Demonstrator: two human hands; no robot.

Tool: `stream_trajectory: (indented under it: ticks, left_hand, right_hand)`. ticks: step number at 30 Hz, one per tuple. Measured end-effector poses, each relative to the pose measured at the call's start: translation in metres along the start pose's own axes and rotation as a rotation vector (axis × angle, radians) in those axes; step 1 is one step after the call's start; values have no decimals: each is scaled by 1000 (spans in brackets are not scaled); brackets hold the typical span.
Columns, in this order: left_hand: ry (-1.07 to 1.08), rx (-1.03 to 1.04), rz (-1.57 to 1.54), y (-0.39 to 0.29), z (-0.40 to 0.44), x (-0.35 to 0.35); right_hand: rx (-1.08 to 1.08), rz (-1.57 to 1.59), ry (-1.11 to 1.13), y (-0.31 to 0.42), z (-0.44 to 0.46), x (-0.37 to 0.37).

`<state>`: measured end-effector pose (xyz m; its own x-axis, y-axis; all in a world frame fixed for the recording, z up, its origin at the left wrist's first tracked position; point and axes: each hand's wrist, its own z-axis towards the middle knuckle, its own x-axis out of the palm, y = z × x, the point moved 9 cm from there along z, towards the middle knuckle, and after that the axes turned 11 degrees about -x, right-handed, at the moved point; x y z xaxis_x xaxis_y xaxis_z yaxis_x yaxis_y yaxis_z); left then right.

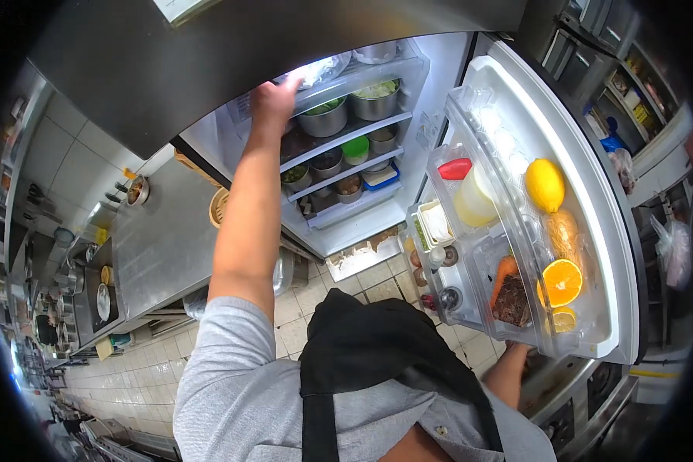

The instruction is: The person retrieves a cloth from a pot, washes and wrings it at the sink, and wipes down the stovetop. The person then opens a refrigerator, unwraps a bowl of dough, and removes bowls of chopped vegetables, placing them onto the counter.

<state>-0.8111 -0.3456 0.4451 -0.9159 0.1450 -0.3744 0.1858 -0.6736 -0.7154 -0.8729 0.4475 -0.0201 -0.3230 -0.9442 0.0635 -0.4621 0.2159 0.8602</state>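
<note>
My left hand (pixel 273 100) reaches into the upper part of an open fridge, at the front edge of its top shelf (pixel 346 83). A clear plastic bag (pixel 323 71) lies right beside its fingers, under strong glare. Those fingers are partly hidden and washed out, so their grip does not show. At the lower end of the fridge door (pixel 593 231), my right hand (pixel 517 348) is mostly covered by the door shelves; its fingers are out of sight. Below my left hand stand metal pots (pixel 323 119) with green leaves in them.
Door shelves hold a lemon (pixel 545 185), a cut orange (pixel 560 282), a carrot (pixel 506 269) and a bottle of pale liquid (pixel 476 199). Lower fridge shelves carry several metal containers and a green-lidded tub (pixel 355 149). A steel counter (pixel 165 239) runs along the left.
</note>
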Motion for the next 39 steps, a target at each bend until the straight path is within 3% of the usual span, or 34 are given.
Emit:
stream_trajectory:
  ticks: [2,8,19,30,37,39]
  left_hand:
    - [8,-187,-49,27,30,13]
    - [93,-477,-143,55,66,35]
    - [200,-767,-503,93,49,74]
    - [431,-870,-932,90,32,54]
    - [465,-837,-993,66,1,17]
    - [475,-741,-921,47,-14,1]
  right_hand:
    - [0,35,-14,-1,4,2]
    - [-7,124,-51,0,16,5]
    - [-38,242,-90,6,23,16]
    - [-53,328,-128,4,26,21]
    - [-59,361,-133,5,32,22]
    - [-58,370,-136,3,33,20]
